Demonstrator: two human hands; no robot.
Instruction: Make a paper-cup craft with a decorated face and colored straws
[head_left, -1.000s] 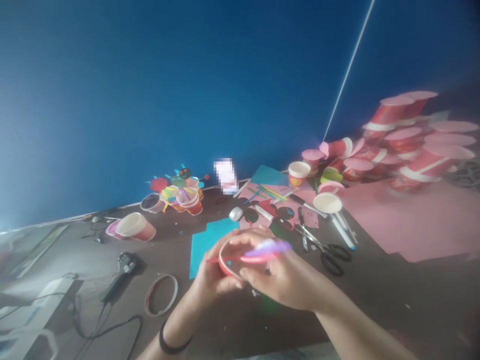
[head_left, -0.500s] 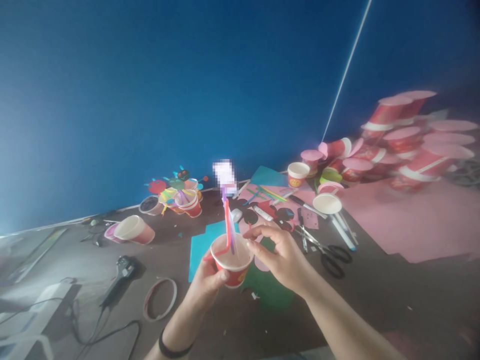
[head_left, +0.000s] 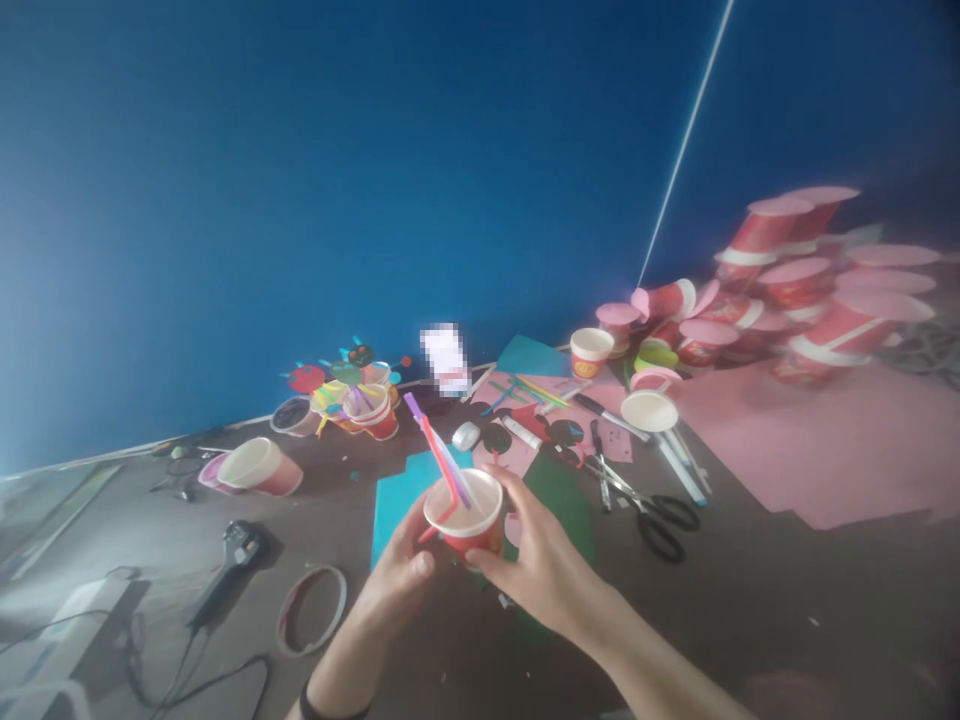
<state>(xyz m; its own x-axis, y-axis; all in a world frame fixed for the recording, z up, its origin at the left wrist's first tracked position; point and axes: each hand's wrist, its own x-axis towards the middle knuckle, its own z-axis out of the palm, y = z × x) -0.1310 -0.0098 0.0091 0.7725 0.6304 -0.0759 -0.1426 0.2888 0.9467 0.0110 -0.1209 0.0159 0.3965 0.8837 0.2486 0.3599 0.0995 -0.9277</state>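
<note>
You have a paper cup (head_left: 466,530) between your two hands above the bench (head_left: 435,650), with a red straw (head_left: 436,452) and a purple straw (head_left: 414,407) in it.
Your right hand (head_left: 551,560) pinches the cup's right side, fingers at the rim and thumb low on the front wall; your left hand (head_left: 397,560) is at its left side, thumb raised, other fingers partly hidden, so you cannot tell how tightly they press. Both straws lean left above the cup's rim, and the red one bends inside. Left of the cup are blue paper (head_left: 390,505), a tape roll (head_left: 285,625) and, farther out, a glue gun (head_left: 225,575); right of it lie green paper (head_left: 566,495) and scissors (head_left: 626,485).
</note>
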